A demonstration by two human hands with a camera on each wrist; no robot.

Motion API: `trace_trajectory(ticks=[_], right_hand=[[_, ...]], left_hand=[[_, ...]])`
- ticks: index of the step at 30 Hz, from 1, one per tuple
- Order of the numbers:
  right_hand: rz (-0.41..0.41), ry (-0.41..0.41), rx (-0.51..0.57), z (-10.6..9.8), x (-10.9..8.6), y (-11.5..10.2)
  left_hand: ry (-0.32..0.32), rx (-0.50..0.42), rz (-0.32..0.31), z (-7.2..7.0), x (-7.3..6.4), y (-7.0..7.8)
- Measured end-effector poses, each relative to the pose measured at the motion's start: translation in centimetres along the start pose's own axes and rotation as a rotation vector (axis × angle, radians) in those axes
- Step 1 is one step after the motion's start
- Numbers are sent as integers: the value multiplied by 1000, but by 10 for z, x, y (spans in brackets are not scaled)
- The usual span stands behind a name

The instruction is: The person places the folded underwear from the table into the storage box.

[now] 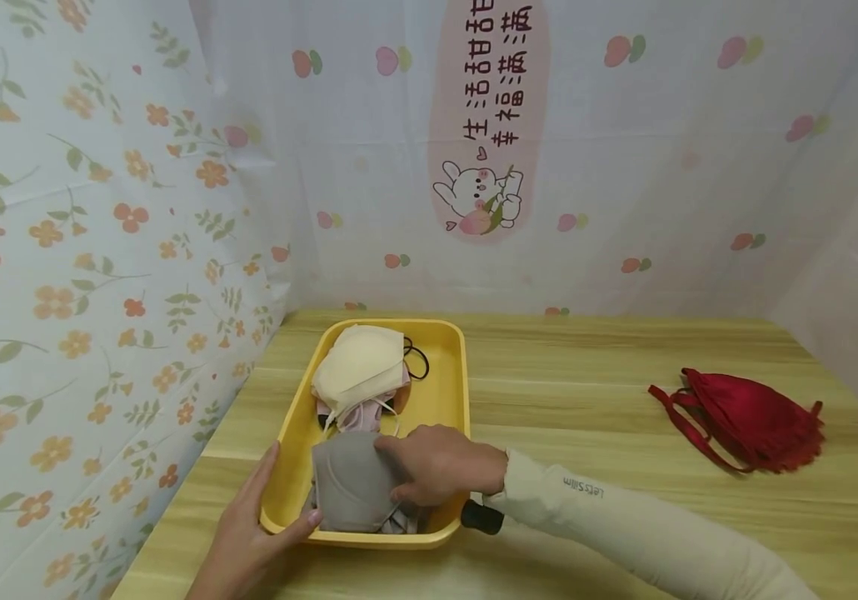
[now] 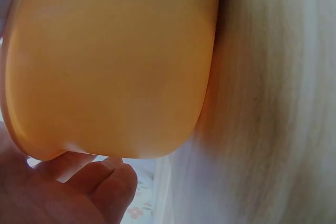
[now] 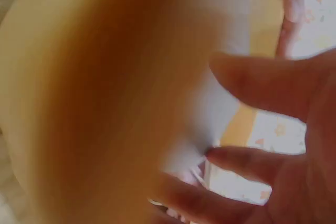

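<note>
The grey bra (image 1: 354, 475) lies cup-upward, its long axis unclear, at the near end of a yellow tray (image 1: 446, 358); the right hand (image 1: 436, 462) touches it with spread fingers, while the left hand (image 1: 252, 529) grips the tray's near-left corner. Beyond it is a cream bra (image 1: 361, 362), and a red bra (image 1: 755, 412) lies right on the surface (image 1: 564, 383), straps leftward. The right sleeve (image 1: 624, 521) reads "Let's Slim", the far curtain (image 1: 601, 167) "生活甜甜" and "幸福满满".

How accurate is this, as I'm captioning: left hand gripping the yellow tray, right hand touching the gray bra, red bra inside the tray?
The red bra isn't inside: it lies on the table, right of the yellow tray, as the head view shows. The left hand grips the tray and the right hand touches the gray bra.
</note>
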State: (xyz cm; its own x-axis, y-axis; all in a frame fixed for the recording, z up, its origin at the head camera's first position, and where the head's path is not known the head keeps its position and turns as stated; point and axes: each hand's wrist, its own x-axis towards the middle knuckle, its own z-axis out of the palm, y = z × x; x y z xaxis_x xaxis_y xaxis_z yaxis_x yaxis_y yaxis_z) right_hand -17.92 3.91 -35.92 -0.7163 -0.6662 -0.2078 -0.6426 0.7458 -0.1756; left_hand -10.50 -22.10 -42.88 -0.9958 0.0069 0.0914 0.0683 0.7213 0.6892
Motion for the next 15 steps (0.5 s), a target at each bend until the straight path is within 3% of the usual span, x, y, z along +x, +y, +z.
trace_trajectory(ticks=[5,9,12,15], right_hand=[[-16,-17,21,-12,-9,7],[-31,12,139,-22,-19,20],[-76,102,248,-27,-26,33],[-94,263,309,-30,-33,46]], left_hand=[[7,2,3,1,0,2],[10,1,1,1,0,3],[6,4,-3,1,0,2],[12,7,8,1,-1,2]])
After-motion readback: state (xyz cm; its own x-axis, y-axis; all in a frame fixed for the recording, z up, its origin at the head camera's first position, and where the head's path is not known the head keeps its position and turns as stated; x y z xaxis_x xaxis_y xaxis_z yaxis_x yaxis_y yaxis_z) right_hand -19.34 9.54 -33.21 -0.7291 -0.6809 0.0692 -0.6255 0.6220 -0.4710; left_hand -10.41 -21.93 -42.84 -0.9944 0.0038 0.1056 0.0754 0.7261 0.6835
